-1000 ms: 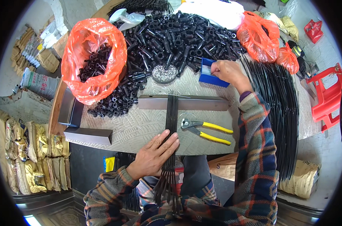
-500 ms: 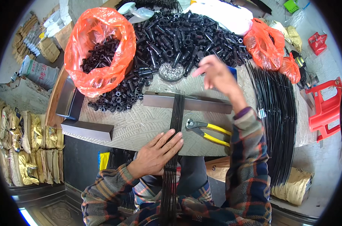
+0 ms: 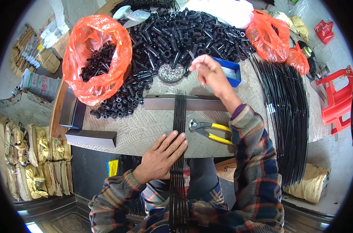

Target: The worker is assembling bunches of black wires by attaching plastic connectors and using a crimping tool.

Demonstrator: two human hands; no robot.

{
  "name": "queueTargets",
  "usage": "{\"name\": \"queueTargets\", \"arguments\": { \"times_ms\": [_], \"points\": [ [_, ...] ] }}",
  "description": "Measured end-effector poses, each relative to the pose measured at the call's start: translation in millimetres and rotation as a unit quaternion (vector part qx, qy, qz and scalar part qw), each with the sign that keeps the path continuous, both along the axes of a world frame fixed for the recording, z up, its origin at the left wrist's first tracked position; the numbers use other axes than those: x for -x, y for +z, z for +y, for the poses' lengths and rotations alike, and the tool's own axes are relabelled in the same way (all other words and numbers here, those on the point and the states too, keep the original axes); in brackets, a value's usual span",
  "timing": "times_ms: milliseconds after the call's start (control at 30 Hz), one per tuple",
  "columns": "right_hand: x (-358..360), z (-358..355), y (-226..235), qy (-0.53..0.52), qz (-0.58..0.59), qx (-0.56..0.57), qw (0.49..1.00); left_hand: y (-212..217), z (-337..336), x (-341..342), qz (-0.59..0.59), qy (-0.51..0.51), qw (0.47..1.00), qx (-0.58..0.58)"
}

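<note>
The surface (image 3: 137, 134) carries everything here, its near edge curving in front of the person. The heap of black tubular parts (image 3: 157, 42) spreads along its far side. Long black rods (image 3: 287, 116) lie massed along the right edge and run past the near right corner. Toward the left edge stands an open orange-red bag (image 3: 118, 85) with more black parts inside.

A narrow bundle of thin black rods (image 3: 179, 120) crosses the middle of the surface, its far ends over a grey metal bar (image 3: 159, 102), its near part running out past the near edge above the person's lap. The left hand (image 3: 161, 157) lies flat across this bundle at the near edge, fingers extended and slightly spread, gripping nothing. The right hand (image 3: 213, 77) is raised beyond the bar, fingers bent and drawn together; whether they hold something small, I cannot tell.

Yellow-handled pincers (image 3: 217, 126) rest right of the bundle, near the right forearm. A blue box (image 3: 234, 79) sits behind the right hand, toward the far right corner. Smallest are the shiny metal pieces (image 3: 170, 72) filling a round dish (image 3: 171, 82) at the heap's near side.
</note>
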State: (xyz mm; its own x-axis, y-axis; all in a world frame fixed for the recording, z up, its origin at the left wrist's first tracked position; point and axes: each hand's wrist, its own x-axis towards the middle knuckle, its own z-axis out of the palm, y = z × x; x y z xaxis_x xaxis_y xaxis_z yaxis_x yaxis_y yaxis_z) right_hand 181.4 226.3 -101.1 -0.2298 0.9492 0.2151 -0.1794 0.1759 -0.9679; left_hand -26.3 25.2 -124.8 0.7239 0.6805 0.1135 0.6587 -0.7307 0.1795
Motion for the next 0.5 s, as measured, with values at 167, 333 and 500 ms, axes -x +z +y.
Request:
{"name": "queueTargets", "arguments": {
  "times_ms": [167, 333, 500],
  "points": [
    [-11, -14, -16, 0.077, -0.239, -0.133, 0.959, 4, -1, -1, -0.006, 0.017, 1.0, 0.006],
    [-19, -38, -3, -0.006, -0.417, -0.192, 0.888, 4, 2, -2, 0.016, 0.007, 1.0, 0.008],
    [-23, -41, -5, 0.004, -0.451, -0.253, 0.856, 3, 5, -2, -0.009, -0.008, 1.0, 0.016]
  ]
}}
